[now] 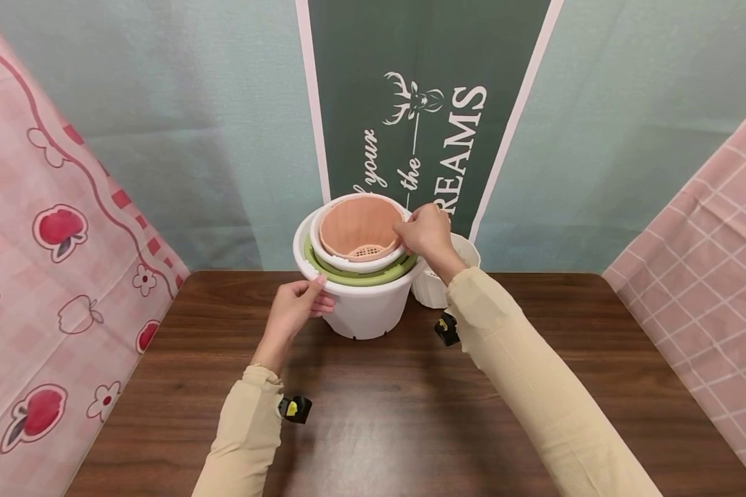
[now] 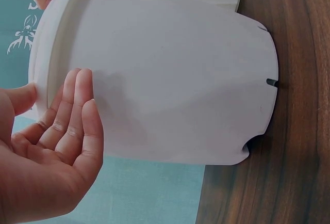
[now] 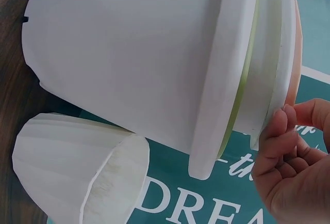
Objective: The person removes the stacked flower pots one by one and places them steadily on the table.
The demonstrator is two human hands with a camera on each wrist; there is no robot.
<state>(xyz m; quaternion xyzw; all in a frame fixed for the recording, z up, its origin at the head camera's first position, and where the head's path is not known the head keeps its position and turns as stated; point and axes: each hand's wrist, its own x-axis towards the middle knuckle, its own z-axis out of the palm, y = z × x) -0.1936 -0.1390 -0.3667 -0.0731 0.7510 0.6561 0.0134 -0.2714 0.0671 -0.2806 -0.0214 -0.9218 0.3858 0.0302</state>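
Observation:
A large white flower pot [image 1: 368,310] stands upright at the back of the table. Nested in it are a green pot [image 1: 360,280], a smaller white pot [image 1: 351,264] and, innermost, a peach pot [image 1: 351,224] with a perforated bottom. My left hand [image 1: 295,307] grips the large pot's rim at its front left, thumb on the rim and fingers curled below it. On the right side, my right hand [image 1: 427,231] pinches the rim of the peach pot, its fingertips also right at the smaller white rim in the right wrist view. The inner rims stand above the large one.
A white fluted pot [image 3: 72,157] lies tipped on its side to the right of the stack, partly behind my right arm. The dark wooden table [image 1: 373,421] meets a cloth backdrop [image 1: 224,138] just behind the pots. Pink patterned cloths hang on both sides.

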